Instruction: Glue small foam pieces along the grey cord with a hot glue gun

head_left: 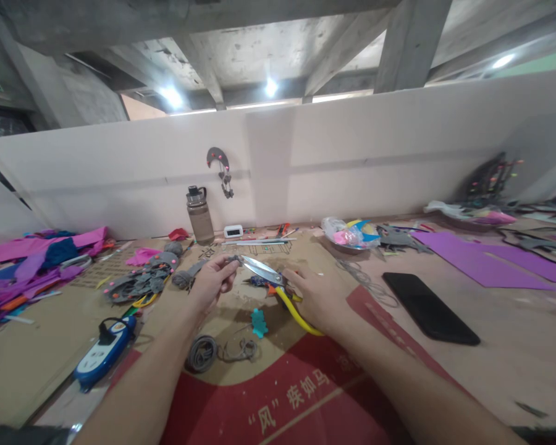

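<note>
Two bare hands meet near the middle of my feed. The left hand [217, 279] has thumb and forefinger pinched together on a small grey piece [235, 258], right by the scissor tips. The right hand [312, 298] is wrapped about the yellow handles of the scissors [262, 270], whose blades point toward the left fingertips — I can't tell from here whether the metal touches the grey piece.

Just below the blades I see a teal cutout [258, 322] lying flat on the tan part of a red-printed board [222, 408]. Nearer me, a coil of grey cord [202, 353] sits by the left forearm, with a loose length of cord [243, 351] beside it.

Further out on the left are a blue-and-white power strip [102, 353], a cluster of grey shapes with pink dots [141, 279] and a heap of pink, purple and blue material [50, 256]. On the right, a black phone [430, 308] lies near the forearm, with a purple sheet [472, 259] behind it.

Along the back stand a water bottle [200, 222] and a small white device [233, 231] — above them, a grey crescent [219, 154] hangs against the pale partition [167, 161].
</note>
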Demonstrator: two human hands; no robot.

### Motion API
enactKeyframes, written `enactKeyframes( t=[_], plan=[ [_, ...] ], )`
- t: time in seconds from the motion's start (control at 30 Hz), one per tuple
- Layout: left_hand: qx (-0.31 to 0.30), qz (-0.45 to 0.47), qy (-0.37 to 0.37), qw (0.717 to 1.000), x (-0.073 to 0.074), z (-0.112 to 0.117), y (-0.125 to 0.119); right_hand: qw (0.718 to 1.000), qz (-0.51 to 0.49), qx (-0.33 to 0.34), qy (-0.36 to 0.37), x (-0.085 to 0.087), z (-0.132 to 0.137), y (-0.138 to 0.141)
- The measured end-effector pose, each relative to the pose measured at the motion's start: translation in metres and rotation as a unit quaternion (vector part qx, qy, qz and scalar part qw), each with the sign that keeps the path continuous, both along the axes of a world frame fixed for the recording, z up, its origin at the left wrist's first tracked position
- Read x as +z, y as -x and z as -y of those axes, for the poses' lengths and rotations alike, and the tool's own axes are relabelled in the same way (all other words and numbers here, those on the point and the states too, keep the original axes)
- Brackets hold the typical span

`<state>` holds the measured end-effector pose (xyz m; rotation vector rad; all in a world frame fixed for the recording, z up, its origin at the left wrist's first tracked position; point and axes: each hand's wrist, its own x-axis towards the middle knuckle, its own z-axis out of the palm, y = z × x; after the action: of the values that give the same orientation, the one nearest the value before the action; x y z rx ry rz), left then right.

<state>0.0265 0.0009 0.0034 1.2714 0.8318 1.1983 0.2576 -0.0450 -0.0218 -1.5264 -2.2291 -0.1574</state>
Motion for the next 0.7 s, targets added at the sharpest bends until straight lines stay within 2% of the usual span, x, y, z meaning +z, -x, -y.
enactKeyframes(
  t=[0.27, 0.5, 0.7],
  plan=[
    [0.018, -0.027, -0.011, 0.999, 0.0021, -0.0003, 0.0007, 1.000, 0.015, 0.004, 0.001, -0.0007, -0.0002, -0.0004],
    [0.042, -0.047, -0.003, 0.998, 0.0040, 0.0006, -0.0002, 0.999, 0.019, 0.008, -0.028, -0.0029, -0.0012, -0.0013],
    [0.041, -0.053, 0.003, 0.998, 0.0045, -0.0002, -0.0012, 0.999, 0.014, 0.017, -0.035, -0.0051, -0.0021, -0.0016]
  ],
)
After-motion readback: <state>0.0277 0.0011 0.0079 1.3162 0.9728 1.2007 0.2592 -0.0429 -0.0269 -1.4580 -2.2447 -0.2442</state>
